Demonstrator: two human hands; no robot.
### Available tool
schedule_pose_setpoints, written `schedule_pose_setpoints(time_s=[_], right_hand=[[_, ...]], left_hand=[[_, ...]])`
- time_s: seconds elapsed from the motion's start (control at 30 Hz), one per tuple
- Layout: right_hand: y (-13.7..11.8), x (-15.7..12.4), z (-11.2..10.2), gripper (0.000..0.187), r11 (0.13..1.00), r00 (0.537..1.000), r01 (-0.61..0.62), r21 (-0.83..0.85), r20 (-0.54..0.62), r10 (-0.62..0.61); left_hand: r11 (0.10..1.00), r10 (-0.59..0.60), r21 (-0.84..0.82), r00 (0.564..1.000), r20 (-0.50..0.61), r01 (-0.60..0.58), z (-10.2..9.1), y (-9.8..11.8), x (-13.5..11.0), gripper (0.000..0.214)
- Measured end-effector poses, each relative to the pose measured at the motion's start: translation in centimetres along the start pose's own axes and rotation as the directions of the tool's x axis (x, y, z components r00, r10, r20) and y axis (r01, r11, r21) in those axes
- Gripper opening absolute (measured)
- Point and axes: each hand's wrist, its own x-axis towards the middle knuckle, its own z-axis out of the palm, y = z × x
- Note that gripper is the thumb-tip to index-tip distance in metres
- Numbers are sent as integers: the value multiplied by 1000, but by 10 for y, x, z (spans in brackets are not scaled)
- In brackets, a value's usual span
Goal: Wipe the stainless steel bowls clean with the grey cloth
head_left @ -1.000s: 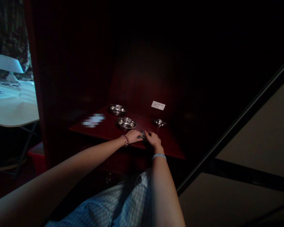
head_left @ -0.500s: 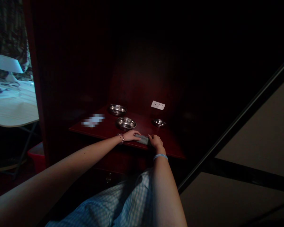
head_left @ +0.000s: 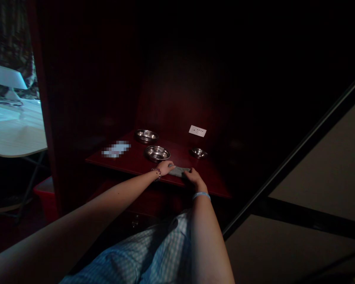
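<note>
A second ago the hands nearly met; now more grey cloth [head_left: 179,171] spans between the left hand [head_left: 166,168], pinching its left end, and the right hand [head_left: 195,176], grasping its right.

The left hand [head_left: 165,167] and right hand [head_left: 196,177] hide the ends of the grey cloth [head_left: 179,171]. Coarse squares mask a pale item [head_left: 116,149] on the left of the shelf [head_left: 128,163]. The view's left edge cuts off the table [head_left: 17,138].
</note>
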Motion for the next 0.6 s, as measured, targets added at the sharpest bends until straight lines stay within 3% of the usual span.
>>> schedule_pose_setpoints(time_s=[0.13, 0.27, 0.47, 0.6], right_hand=[[1, 0, 3, 48, 996, 1000, -18, 88, 11, 17], [-2, -3, 3, 53, 998, 1000, -6, 66, 4, 5], [-8, -10, -2, 49, 999, 999, -39, -23, 5, 40], [-10, -12, -4, 47, 997, 997, -71, -32, -14, 70]], left_hand=[[999, -38, -6, 996, -86, 37, 7, -1, 1, 19], [996, -14, -90, 993, -116, 4, 8, -4, -1, 18], [972, 68, -225, 998, 13, -63, 2, -11, -4, 45], [946, 94, -317, 994, 62, -70, 4, -15, -4, 46]])
